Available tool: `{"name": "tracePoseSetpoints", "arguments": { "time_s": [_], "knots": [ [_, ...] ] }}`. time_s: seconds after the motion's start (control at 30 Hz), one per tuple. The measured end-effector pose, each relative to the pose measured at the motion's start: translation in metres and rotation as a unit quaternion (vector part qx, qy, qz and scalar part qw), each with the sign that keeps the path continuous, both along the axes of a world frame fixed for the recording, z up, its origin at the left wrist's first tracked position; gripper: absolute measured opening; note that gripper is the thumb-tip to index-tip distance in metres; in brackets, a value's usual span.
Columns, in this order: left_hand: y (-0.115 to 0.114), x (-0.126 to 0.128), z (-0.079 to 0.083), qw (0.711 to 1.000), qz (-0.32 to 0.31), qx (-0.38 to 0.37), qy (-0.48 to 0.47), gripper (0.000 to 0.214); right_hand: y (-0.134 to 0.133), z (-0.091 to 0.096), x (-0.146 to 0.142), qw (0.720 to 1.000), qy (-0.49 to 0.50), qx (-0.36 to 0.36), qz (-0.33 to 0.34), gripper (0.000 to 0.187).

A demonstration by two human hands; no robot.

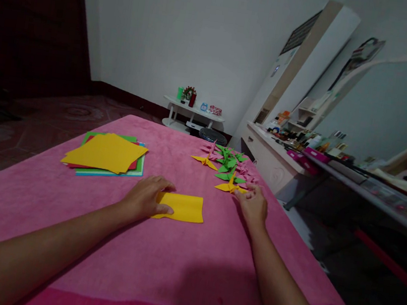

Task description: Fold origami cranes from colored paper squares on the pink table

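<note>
Multicoloured paper squares point(106, 153) lie left; my left hand point(148, 196) spreads over yellow rectangular paper point(186, 208), my right hand point(255, 208) pinching a yellow paper crane point(229, 187).

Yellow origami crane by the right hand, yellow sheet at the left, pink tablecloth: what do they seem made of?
Yellow origami crane: apparently matte paper, by its folded points. Yellow sheet: likely matte paper, thin and without shine. Pink tablecloth: probably plush fabric, given its mottled nap.
</note>
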State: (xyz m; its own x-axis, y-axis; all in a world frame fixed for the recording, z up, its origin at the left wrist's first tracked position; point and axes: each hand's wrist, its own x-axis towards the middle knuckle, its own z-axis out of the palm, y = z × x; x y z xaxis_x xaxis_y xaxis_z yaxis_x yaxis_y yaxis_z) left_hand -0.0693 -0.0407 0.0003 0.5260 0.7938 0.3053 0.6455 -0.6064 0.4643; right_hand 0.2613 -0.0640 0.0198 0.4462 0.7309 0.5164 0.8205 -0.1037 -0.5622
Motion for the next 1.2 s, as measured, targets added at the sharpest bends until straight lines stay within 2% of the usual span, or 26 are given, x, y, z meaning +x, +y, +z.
{"name": "tracePoseSetpoints", "arguments": {
  "time_s": [0.13, 0.23, 0.3, 0.37, 0.43, 0.53, 0.63, 0.77, 0.87, 0.97, 1.07, 1.2],
  "knots": [
    [0.0, 0.0, 0.0, 1.0, 0.0, 0.004, 0.001, 0.05, 0.013, -0.011, -0.005, 0.993, -0.051, -0.064, -0.082, 0.033],
    [0.001, 0.0, -0.001, 1.0, -0.005, 0.005, 0.0, 0.049, 0.018, -0.015, -0.005, 0.993, -0.072, -0.054, -0.075, 0.017],
    [0.002, 0.0, -0.002, 1.0, -0.009, 0.004, -0.004, 0.048, 0.017, -0.014, -0.004, 0.997, -0.065, 0.006, -0.04, 0.011],
    [0.003, 0.0, -0.002, 1.0, -0.01, 0.003, -0.007, 0.048, 0.012, -0.008, -0.007, 0.992, -0.057, 0.115, 0.015, 0.01],
    [0.003, 0.0, -0.003, 1.0, -0.01, 0.002, -0.007, 0.047, 0.005, 0.003, -0.014, 0.966, -0.069, 0.236, 0.083, 0.008],
    [0.003, 0.0, -0.004, 1.0, -0.008, 0.001, -0.011, 0.047, -0.008, 0.029, -0.033, 0.907, -0.132, 0.357, 0.18, 0.009],
    [0.003, 0.001, -0.005, 1.0, -0.008, -0.004, -0.019, 0.047, -0.021, 0.053, -0.052, 0.87, -0.185, 0.388, 0.243, 0.021],
    [0.003, 0.001, -0.004, 1.0, -0.002, -0.014, -0.02, 0.048, -0.032, 0.068, -0.067, 0.851, -0.202, 0.398, 0.276, 0.027],
    [0.002, 0.0, -0.003, 1.0, 0.001, -0.018, -0.019, 0.047, -0.036, 0.069, -0.075, 0.865, -0.129, 0.393, 0.283, 0.026],
    [0.001, 0.0, -0.002, 1.0, 0.003, -0.02, -0.019, 0.047, -0.038, 0.069, -0.085, 0.88, 0.055, 0.38, 0.28, 0.016],
    [0.001, 0.001, -0.002, 1.0, 0.009, -0.023, -0.016, 0.048, -0.037, 0.07, -0.093, 0.848, 0.244, 0.35, 0.316, 0.009],
    [0.002, 0.001, -0.003, 1.0, 0.007, -0.018, -0.019, 0.047, -0.037, 0.072, -0.098, 0.784, 0.389, 0.289, 0.387, 0.009]
  ]
}}
